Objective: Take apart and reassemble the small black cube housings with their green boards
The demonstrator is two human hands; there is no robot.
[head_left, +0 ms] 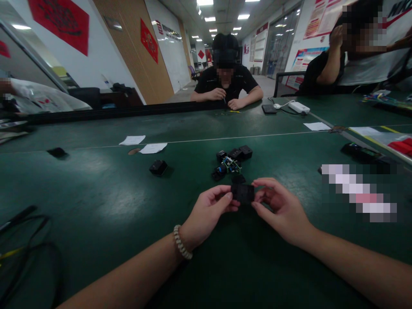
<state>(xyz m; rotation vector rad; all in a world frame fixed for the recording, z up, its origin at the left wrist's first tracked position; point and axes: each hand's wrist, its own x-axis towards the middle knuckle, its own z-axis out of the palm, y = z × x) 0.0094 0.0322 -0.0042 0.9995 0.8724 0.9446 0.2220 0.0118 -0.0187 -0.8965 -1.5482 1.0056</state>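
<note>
Between my two hands, just above the green table, is a small black box-shaped casing (243,194). My left hand (212,205) grips its left end, with the thumb on the near face and the fingers around the back. At its right end, the curled fingertips and thumb of my right hand (279,209) pinch the edge. Just beyond the casing lies a small pile of black casing parts (245,152) and green circuit boards (230,165) with blue components. Another black box-like piece (158,167) sits apart to the left.
Black cables (28,231) lie at the left edge. White papers (153,148) rest near the table seam. At the right are a long black object (365,153) and a blurred-out item (360,193). A person (227,81) sits opposite; another person (337,64) sits at the right.
</note>
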